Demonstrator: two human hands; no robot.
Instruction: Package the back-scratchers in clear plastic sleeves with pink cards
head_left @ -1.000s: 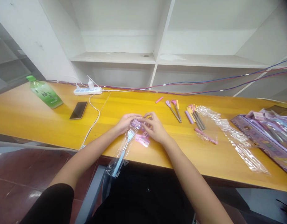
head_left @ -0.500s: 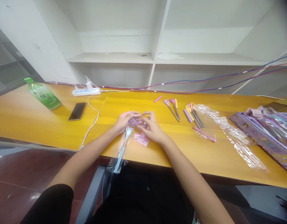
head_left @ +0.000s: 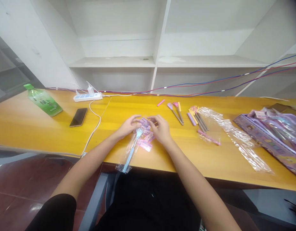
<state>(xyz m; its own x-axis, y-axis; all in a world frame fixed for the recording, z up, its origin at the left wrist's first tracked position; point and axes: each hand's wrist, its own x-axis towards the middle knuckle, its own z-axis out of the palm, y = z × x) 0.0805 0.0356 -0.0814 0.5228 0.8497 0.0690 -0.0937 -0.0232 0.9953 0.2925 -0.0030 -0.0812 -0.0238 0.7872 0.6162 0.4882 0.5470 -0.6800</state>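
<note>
My left hand (head_left: 129, 125) is beside the top of a clear plastic sleeve holding a light blue back scratcher (head_left: 130, 157). Its blue claw head touches small pink and purple printed cards (head_left: 145, 145) on the table. To the right of the upper cards is my right hand (head_left: 160, 128), its thumb and forefinger bent around a purple card (head_left: 144, 122). That card lies between the two hands; whether either one grips it is hard to tell. The handle end of the sleeve hangs over the table's front edge.
On the wooden table (head_left: 119, 112) lie unwrapped scratchers (head_left: 198, 118), a pink wrapped piece (head_left: 209, 137), clear sleeves (head_left: 244, 141) and a purple box (head_left: 265, 138) of packed ones. Leftward are a phone (head_left: 78, 117), a green bottle (head_left: 45, 102) and a power strip (head_left: 87, 97).
My hands have moved slightly apart, showing more of the purple cards between them. The wrapped blue scratcher has shifted up and to the right, closer to the cards.
</note>
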